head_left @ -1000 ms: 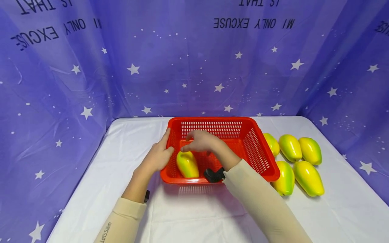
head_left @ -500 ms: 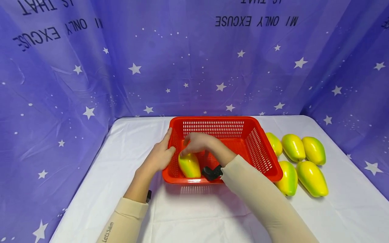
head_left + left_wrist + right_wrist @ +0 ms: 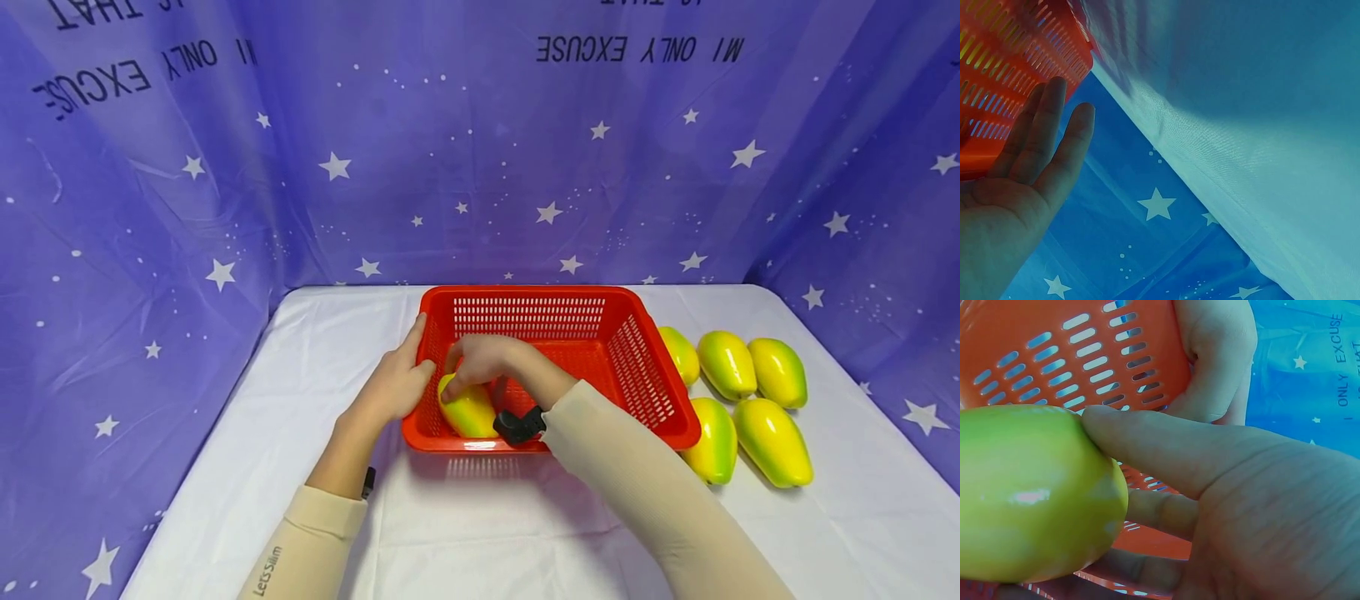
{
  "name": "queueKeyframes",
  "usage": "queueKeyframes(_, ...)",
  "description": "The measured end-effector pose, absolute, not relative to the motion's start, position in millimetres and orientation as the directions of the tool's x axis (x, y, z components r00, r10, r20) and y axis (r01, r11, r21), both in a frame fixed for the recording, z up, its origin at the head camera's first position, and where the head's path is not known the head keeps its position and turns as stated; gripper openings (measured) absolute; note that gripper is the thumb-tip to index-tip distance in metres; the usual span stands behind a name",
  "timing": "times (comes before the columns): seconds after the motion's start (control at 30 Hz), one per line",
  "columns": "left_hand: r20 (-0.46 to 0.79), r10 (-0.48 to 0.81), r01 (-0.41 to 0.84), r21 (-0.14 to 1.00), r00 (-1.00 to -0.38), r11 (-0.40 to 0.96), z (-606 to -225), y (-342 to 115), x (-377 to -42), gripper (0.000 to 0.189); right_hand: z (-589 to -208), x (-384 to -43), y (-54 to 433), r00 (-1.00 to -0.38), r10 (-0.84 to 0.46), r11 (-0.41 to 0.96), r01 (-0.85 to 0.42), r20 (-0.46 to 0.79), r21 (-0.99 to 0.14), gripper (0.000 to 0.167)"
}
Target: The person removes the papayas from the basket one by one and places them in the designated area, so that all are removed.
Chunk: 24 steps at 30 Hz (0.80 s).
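A red plastic basket [image 3: 525,292] with slotted walls stands on the white-covered table. Inside its near left corner lies a yellow-green mango [image 3: 474,418]. My right hand [image 3: 486,360] reaches down into the basket and grips that mango's far end; in the right wrist view the thumb lies on one side of the mango [image 3: 1029,494] and the fingers on the other. My left hand [image 3: 395,385] holds the basket's left rim, thumb over the inside. In the left wrist view, fingers of the left hand [image 3: 1016,187] extend along the outer slotted wall.
Several more mangoes [image 3: 772,442] lie on the table right of the basket, the nearest ones close against its wall. White cloth covers the table [image 3: 465,542]. A purple star-print curtain [image 3: 450,150] encloses the back and sides.
My right hand has lowered onto the mango and taken hold of it. The mango has tilted slightly within the corner. My left hand stays at the rim; the view shifts a little.
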State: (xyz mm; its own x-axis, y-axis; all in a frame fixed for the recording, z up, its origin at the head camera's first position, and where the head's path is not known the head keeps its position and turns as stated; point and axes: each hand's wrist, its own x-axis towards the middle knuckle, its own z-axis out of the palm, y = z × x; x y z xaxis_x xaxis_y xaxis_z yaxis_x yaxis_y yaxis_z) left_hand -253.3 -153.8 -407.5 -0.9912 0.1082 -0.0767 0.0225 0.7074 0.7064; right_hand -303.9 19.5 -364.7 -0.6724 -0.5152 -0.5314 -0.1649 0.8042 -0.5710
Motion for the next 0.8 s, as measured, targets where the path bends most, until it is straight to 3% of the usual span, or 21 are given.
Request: queueKeyframes(0.8,-0.077,0.101,0.017,0.705,-0.992,0.709,-404.7,-150.5,-250.0,0.077,-329.4,-296.8,33.0,-0.763,-0.47,0.809,-0.172,-0.443,-0.562,0.052)
